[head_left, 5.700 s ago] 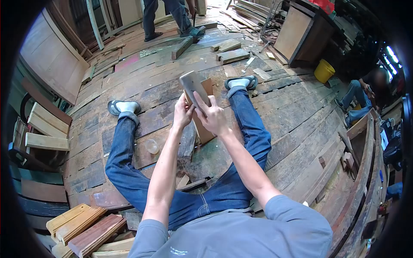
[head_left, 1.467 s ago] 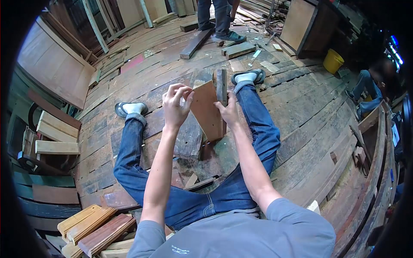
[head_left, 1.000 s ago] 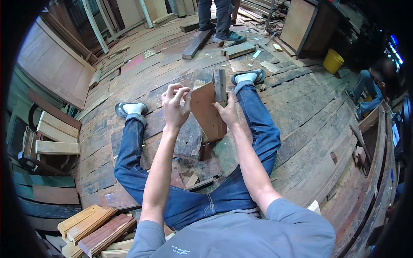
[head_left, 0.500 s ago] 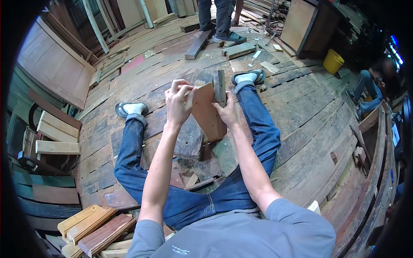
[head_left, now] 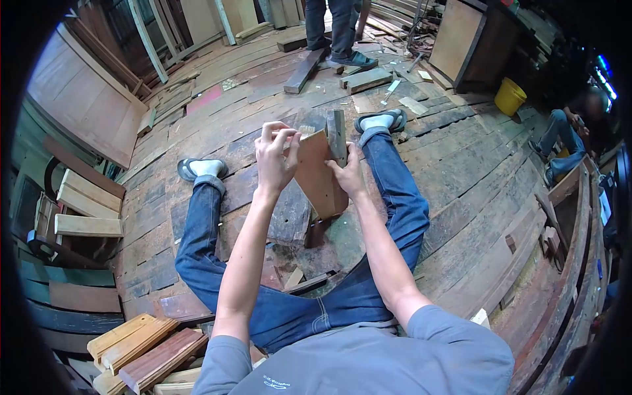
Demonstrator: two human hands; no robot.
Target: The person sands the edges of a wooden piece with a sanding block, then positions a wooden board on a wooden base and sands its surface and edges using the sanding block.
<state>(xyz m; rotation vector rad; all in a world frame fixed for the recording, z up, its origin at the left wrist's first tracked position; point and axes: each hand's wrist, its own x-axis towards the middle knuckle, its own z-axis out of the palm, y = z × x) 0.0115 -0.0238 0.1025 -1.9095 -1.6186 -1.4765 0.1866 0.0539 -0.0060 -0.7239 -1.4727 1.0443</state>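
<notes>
the left hand (head_left: 276, 159) curls, its grip impossible to tell, by the upper left of a flat reddish-brown wooden board (head_left: 320, 178), the right hand (head_left: 351, 174) clasps a narrow grey wooden block (head_left: 336, 133) at the board's right edge, a weathered grey plank (head_left: 288, 220) lies left of the board, and the board looks tilted and smooth.

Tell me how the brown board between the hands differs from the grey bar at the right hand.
Colour: the brown board is warm and reddish, while the grey bar is dull. Size: the board shows a broad face; the bar looks narrower and shorter. Pose: the board's lower left edge slants across the picture, whereas the bar runs nearly straight up it. Both are at the right hand.
</notes>
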